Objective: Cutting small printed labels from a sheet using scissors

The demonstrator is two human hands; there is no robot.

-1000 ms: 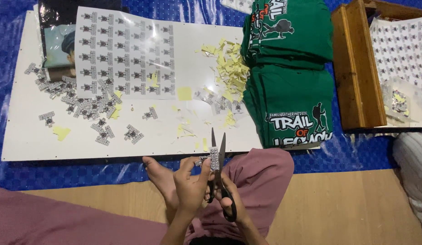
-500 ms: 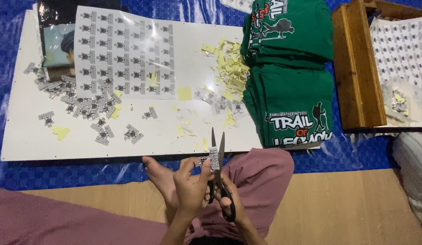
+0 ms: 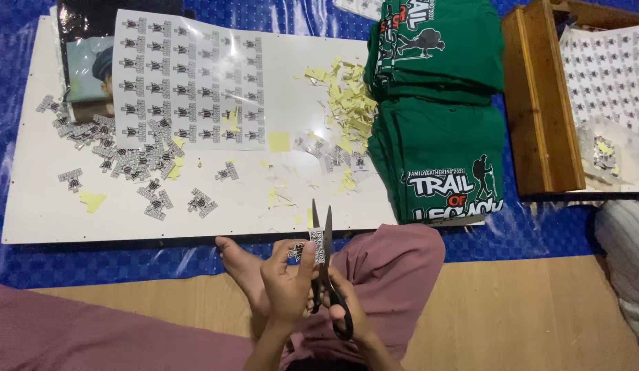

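1. Pinching a small printed sticker strip [image 3: 311, 249] between thumb and fingers, the left hand [image 3: 286, 288] held it over the lap, against the blades of the scissors [image 3: 324, 264]
2. The right hand [image 3: 347, 312] had its fingers curled through the black scissor handles, blades slightly parted and pointing up
3. A white board [image 3: 31, 206] ahead carried an uncut sticker sheet [image 3: 189, 86], cut stickers [image 3: 127, 161] and yellow scraps [image 3: 347, 110]
4. Folded green shirts [image 3: 439, 130] lay at its right

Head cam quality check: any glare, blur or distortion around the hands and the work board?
Head view: even, soft light, no hard shadows; faint sheen on the crinkled blue plastic tarp. White flat board edges bow slightly, wide-angle distortion. Black-handled steel scissors in the right hand and the small printed cut-out in the left hand are reasonably sharp; fine print is soft.
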